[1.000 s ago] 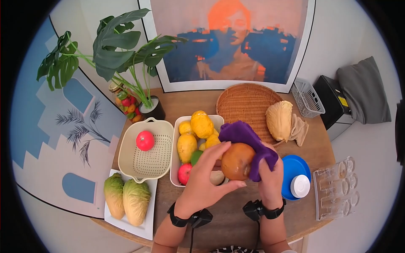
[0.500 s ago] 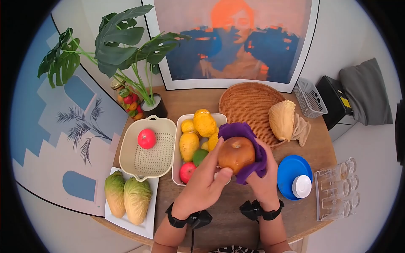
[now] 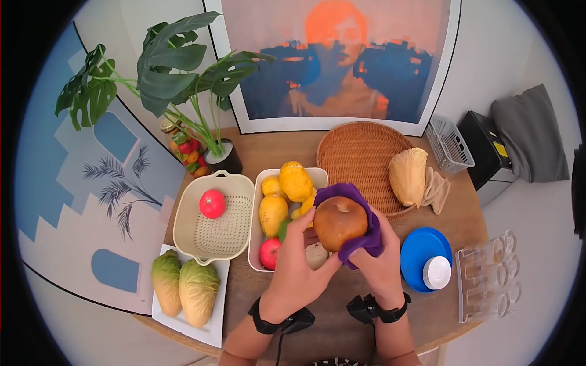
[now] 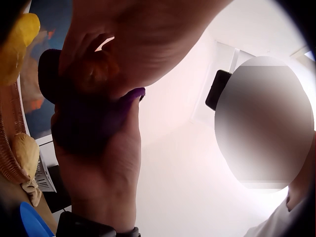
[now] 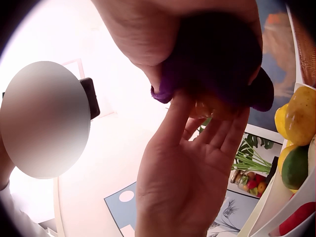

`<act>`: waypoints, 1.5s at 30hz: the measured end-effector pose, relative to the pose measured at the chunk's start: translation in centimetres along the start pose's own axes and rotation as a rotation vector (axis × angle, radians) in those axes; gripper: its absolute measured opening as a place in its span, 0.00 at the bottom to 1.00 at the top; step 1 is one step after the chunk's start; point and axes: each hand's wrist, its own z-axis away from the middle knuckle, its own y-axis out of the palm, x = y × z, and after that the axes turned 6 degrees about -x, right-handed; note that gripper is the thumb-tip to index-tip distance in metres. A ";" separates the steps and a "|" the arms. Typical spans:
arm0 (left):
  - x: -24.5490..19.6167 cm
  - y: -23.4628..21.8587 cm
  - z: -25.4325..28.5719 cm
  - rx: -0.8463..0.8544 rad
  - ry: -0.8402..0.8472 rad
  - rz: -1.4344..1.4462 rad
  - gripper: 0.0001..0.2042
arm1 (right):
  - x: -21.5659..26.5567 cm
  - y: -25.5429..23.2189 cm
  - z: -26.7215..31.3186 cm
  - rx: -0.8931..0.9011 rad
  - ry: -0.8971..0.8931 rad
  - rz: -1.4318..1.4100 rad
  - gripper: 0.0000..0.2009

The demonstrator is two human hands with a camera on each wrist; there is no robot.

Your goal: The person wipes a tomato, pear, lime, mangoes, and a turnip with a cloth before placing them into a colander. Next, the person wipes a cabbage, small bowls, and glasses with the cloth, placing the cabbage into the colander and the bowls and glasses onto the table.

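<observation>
Left fingers (image 3: 301,230) hold a round brown item (image 3: 340,224) against purple cloth (image 3: 373,230) that right fingers (image 3: 368,264) apparently grip.

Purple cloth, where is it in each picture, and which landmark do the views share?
Head: purple cloth, right of and below centre, in the right hand.
Left wrist: purple cloth left of centre, dark.
Right wrist: purple cloth above and right of centre, shadowed.
Shared landmark: yellow fruit, upper left in left wrist, right side in right wrist.

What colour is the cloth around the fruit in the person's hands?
The cloth is purple; it shows best in the head view.
</observation>
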 end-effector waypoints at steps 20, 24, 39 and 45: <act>-1.4 0.1 -0.1 0.150 -0.058 0.085 0.36 | -0.1 -0.9 0.1 -0.275 0.041 -0.066 0.18; -1.0 0.3 -0.2 0.090 0.058 -0.025 0.35 | 0.1 -0.6 -0.5 -0.069 -0.053 0.057 0.27; -2.2 0.7 0.6 -0.013 0.077 -0.170 0.40 | 0.1 -0.5 0.2 -0.201 -0.051 0.071 0.21; -3.0 0.8 1.4 -0.004 0.119 -0.336 0.41 | 0.8 0.3 0.2 -0.135 -0.141 0.145 0.20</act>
